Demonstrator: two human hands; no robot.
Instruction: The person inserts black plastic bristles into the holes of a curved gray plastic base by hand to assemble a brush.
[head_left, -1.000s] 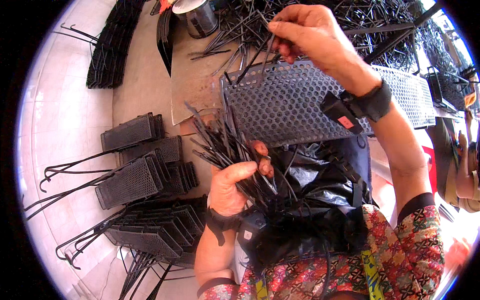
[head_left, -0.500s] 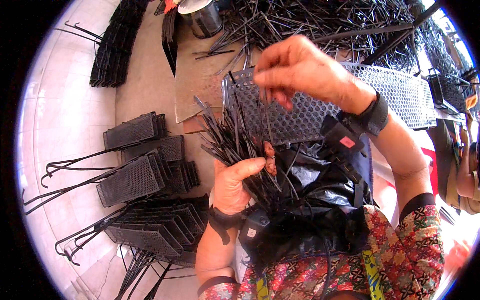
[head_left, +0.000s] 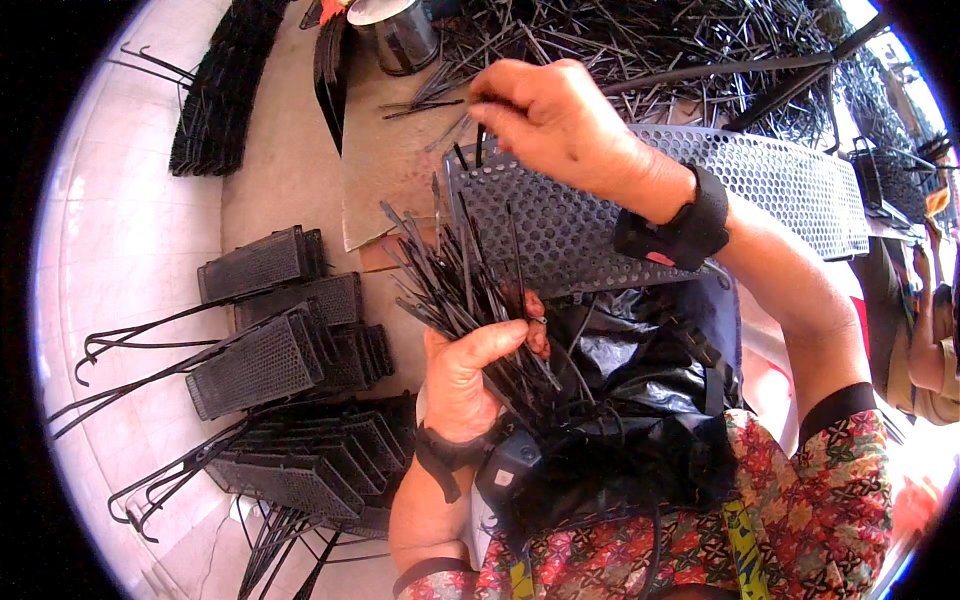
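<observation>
A bundle of thin black strips (head_left: 465,270) is gripped in my left hand (head_left: 468,375), thumb across it and the strip ends fanning upward. My right hand (head_left: 565,125) is closed in a pinch above the left end of a dark perforated panel (head_left: 590,215). From its fingertips one black strip (head_left: 480,146) reaches down to the panel's upper edge; whether it passes through a hole I cannot tell. Beside it a short strip (head_left: 461,157) sticks up at the panel's corner. Black plastic sheeting (head_left: 640,350) covers my lap below the panel.
Many loose black strips (head_left: 660,40) lie heaped beyond the panel, near a metal can (head_left: 395,38). Perforated trays with long hooked rods (head_left: 260,360) stand on the floor at left. More black pieces (head_left: 225,90) are stacked at far left. Another person's arm (head_left: 930,330) shows at right.
My right hand has moved left and slightly up, from over the middle of the panel to its left end, carrying a strip. The left hand keeps its hold on the bundle.
</observation>
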